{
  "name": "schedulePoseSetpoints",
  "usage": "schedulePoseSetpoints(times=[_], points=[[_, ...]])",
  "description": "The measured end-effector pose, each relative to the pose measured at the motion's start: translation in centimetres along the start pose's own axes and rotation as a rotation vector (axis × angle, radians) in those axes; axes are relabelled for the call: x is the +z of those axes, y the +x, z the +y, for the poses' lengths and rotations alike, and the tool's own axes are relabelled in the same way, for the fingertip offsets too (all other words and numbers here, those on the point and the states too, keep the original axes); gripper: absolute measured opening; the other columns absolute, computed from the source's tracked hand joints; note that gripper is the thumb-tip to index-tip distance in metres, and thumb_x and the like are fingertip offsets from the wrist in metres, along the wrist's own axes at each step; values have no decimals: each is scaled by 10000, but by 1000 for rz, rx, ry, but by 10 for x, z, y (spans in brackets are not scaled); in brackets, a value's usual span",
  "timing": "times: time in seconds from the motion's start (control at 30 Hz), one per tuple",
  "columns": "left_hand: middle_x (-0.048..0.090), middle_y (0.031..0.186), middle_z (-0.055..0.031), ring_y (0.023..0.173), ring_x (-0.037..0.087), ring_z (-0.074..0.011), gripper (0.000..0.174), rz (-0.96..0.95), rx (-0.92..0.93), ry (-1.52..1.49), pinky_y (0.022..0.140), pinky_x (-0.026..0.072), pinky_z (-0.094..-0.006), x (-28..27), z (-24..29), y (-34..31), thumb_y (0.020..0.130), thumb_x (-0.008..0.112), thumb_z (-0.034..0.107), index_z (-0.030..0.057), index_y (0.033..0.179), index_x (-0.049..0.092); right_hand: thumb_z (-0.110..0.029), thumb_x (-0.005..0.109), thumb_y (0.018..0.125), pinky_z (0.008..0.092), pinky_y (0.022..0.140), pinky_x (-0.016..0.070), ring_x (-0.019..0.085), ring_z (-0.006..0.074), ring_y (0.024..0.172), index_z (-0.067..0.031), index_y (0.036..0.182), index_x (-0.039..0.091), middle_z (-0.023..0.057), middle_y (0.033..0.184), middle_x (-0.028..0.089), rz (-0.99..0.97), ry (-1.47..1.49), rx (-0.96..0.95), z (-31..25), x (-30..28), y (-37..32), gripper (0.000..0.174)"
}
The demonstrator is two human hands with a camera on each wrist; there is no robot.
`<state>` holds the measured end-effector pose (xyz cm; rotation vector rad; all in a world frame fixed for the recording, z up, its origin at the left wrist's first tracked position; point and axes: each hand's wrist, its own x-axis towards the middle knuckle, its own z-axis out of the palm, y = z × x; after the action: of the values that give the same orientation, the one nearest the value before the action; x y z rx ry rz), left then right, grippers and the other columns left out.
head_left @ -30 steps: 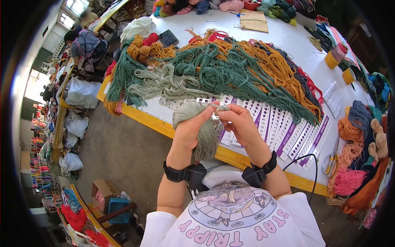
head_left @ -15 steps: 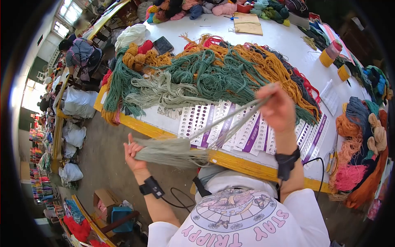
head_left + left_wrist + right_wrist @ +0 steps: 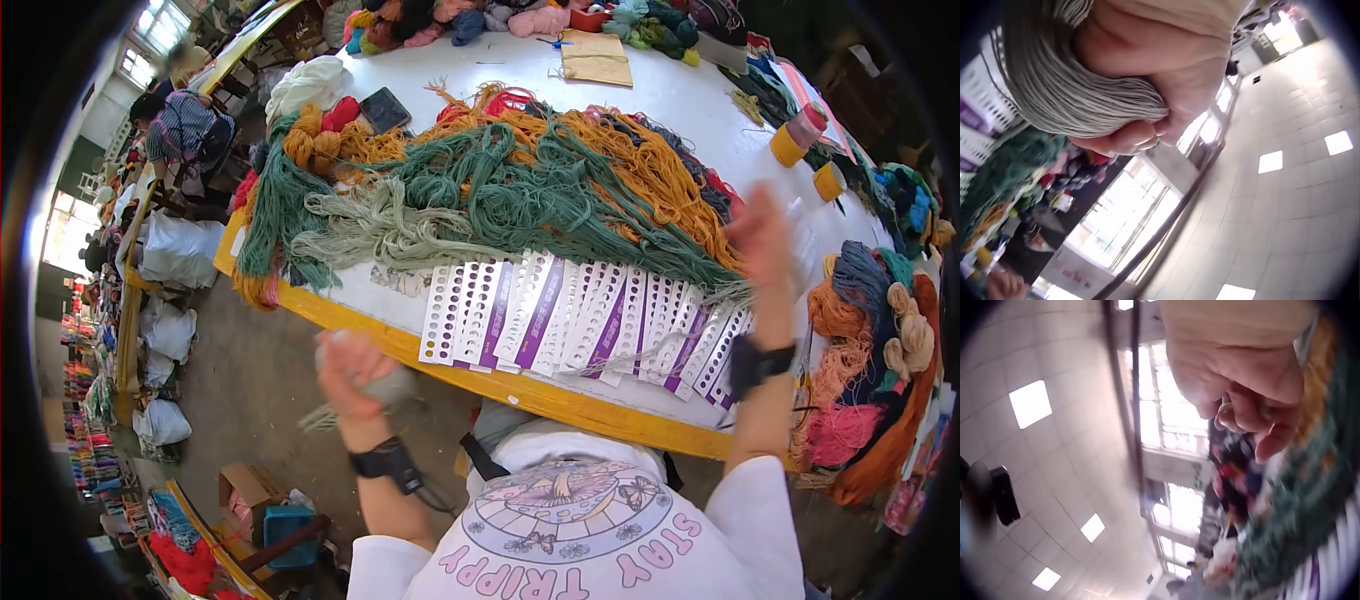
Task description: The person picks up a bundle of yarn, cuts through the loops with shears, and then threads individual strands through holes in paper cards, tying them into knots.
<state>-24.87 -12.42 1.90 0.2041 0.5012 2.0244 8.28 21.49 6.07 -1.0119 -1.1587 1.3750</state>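
My left hand (image 3: 352, 372), out past the table's front edge, grips a hank of grey-green yarn (image 3: 1085, 94). In the left wrist view its fingers curl round the bundled strands. The hank's loose ends (image 3: 320, 418) hang below the hand. My right hand (image 3: 762, 240) is blurred over the table's right part; in the right wrist view its fingers are curled, with a pale bit of yarn (image 3: 1225, 401) between them. Thin grey-green strands (image 3: 650, 352) trail across the white and purple punched cards (image 3: 540, 310) toward that hand.
Heaped green yarn (image 3: 510, 190), orange yarn (image 3: 640, 165) and pale grey-green yarn (image 3: 390, 225) lie on the table behind the cards. More skeins (image 3: 840, 305) hang at the right. A yellow edge (image 3: 520, 400) runs along the front. Another person (image 3: 185, 125) stands far left.
My hands were together at the hank, then drew apart with strands stretched between them. The right hand has gone farther right; the strands now lie over the cards. The left hand still holds the hank.
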Motion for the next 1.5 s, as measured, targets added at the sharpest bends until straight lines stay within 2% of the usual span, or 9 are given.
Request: schedulePoseSetpoints(times=[0.13, 0.4, 0.5, 0.6, 0.77, 0.87, 1.0, 1.1, 1.5], points=[[432, 670, 21, 536, 387, -86, 227, 124, -267, 480, 589, 363, -244, 21, -92, 64, 872, 512, 301, 81, 879, 567, -384, 492, 870, 257, 437, 490, 371, 48, 458, -81, 918, 515, -39, 611, 393, -671, 139, 547, 83, 85, -63, 307], [512, 698, 24, 573, 402, -62, 173, 164, -664, 1004, 514, 303, -223, 30, -151, 119, 802, 584, 273, 101, 815, 593, -297, 545, 867, 200, 378, 331, 337, 2, 433, -96, 1052, 491, -30, 676, 517, -889, 408, 795, 124, 104, -69, 279], [516, 698, 19, 580, 413, -74, 111, 184, -490, 1037, 519, 314, -234, 29, -150, 120, 780, 589, 225, 116, 801, 592, -162, 585, 818, 272, 412, 388, 466, 94, 435, -83, 983, 548, 45, 708, 604, -788, 69, 628, 132, 108, -65, 187], [551, 723, -21, 669, 509, -147, 106, 91, -152, 1515, 612, 406, -297, -1, -164, 122, 761, 574, 157, 67, 817, 580, -89, 573, 787, 300, 514, 431, 560, 163, 530, -43, 889, 587, 100, 745, 636, -639, -658, -119, 139, 118, -73, 112], [594, 783, -97, 765, 570, -264, 125, -8, 475, 1984, 687, 445, -349, -13, -182, 123, 789, 535, 163, 51, 826, 576, -114, 578, 757, 385, 624, 452, 590, 320, 694, -11, 823, 604, 168, 743, 614, -396, -681, -171, 146, 123, -76, 126], [593, 765, -91, 760, 569, -263, 159, -138, 376, 2212, 686, 439, -350, -16, -177, 132, 802, 515, 196, 54, 842, 572, -138, 576, 744, 407, 641, 456, 589, 349, 728, -15, 817, 612, 187, 760, 615, -371, -669, -101, 143, 124, -77, 149], [569, 676, -56, 669, 552, -214, 197, -147, -11, 1828, 622, 421, -321, -4, -165, 133, 828, 488, 241, 60, 824, 565, -159, 576, 723, 395, 632, 463, 593, 344, 696, -10, 816, 623, 182, 743, 619, -359, -691, -29, 141, 125, -75, 182], [540, 613, -17, 575, 508, -130, 162, 142, -864, 1305, 568, 397, -265, 11, -142, 151, 834, 483, 216, 90, 816, 583, -168, 581, 706, 376, 611, 467, 589, 338, 655, -3, 788, 620, 165, 689, 615, -388, -708, 44, 134, 126, -71, 188], [543, 661, 5, 534, 473, -103, 190, 43, -599, 1140, 506, 382, -233, -5, -162, 139, 880, 466, 193, 61, 884, 603, -182, 475, 768, 330, 536, 443, 578, 217, 489, 14, 693, 571, 126, 558, 571, -509, -519, 227, 135, 123, -65, 231]])
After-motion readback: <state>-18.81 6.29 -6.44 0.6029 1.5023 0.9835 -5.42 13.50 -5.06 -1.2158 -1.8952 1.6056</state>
